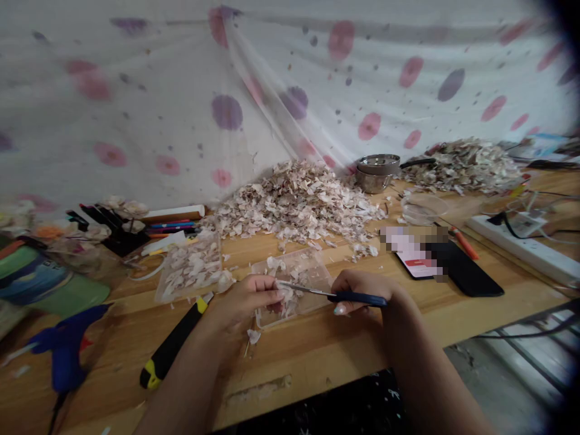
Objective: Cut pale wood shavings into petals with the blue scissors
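My right hand (362,290) is closed around the dark blue handles of a pair of scissors (312,290), whose blades point left. Between the pinched fingers of my left hand (256,299) is a small pale petal-like flake (284,292), with the scissor tips right at it. Both hands are over a shallow clear plastic tray (317,272) that holds some more pale flakes. One loose flake (254,336) lies on the table just in front of the tray. My fingers partly hide the held flake.
Behind the tray rises a large heap of pale flakes (299,202). A filled clear box (190,266), a utility knife (176,341) and a blue glue gun (67,347) lie left. Phones (466,266) and a power strip (525,248) are right; metal bowls (376,172) stand behind.
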`<state>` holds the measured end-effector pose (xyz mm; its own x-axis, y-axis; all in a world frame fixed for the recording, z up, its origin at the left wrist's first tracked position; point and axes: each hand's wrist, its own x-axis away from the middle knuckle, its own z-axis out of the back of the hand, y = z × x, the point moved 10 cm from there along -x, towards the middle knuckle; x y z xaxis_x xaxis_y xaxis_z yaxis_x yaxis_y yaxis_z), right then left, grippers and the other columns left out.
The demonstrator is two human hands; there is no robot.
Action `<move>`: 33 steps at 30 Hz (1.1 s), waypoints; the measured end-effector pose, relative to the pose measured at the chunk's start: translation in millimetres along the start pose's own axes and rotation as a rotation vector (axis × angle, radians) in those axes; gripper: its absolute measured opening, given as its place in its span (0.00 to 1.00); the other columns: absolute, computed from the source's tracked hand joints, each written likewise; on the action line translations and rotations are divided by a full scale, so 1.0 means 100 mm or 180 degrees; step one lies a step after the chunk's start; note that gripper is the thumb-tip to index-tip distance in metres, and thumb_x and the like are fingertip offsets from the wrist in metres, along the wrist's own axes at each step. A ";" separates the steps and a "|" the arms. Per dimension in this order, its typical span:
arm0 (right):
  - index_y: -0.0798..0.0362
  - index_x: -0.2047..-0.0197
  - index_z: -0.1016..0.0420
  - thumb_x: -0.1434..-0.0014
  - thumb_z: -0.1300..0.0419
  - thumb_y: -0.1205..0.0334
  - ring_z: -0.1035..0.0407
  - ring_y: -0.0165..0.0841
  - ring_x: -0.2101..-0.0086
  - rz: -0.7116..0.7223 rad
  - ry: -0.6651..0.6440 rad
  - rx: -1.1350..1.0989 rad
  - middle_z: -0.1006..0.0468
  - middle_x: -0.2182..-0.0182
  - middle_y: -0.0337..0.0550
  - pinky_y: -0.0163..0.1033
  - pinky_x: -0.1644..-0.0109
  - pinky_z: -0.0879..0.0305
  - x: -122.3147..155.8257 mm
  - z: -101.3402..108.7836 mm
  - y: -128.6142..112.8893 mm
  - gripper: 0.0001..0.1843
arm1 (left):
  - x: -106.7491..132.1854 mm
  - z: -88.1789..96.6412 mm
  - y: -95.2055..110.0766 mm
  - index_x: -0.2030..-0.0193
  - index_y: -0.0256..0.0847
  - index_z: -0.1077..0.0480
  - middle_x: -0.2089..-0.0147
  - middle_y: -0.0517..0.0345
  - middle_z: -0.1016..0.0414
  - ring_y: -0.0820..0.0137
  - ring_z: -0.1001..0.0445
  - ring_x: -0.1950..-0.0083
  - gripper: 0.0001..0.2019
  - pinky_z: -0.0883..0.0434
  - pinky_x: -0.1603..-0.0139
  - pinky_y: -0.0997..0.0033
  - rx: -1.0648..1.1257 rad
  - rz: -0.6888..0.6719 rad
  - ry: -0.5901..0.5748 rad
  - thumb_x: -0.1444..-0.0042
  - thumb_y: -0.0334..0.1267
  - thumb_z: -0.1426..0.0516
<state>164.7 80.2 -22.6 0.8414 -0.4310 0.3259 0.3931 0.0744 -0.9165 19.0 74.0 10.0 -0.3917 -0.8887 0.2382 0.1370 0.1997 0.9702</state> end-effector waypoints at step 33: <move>0.55 0.74 0.34 0.52 0.34 0.47 0.43 0.23 0.85 0.0850 0.1684 -0.0980 0.37 0.86 0.31 0.29 0.82 0.48 -0.30 0.24 -0.22 0.20 | -0.06 -0.24 -0.16 0.69 0.37 0.30 0.72 0.60 0.29 0.74 0.33 0.69 0.14 0.37 0.63 0.71 -0.0115 0.0273 -0.0269 0.55 0.46 0.37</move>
<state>139.7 112.5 -6.5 0.5690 -0.8223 -0.0071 0.0068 0.0134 -0.9999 40.8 66.2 -8.4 -0.4521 -0.8308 0.3246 0.2055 0.2571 0.9443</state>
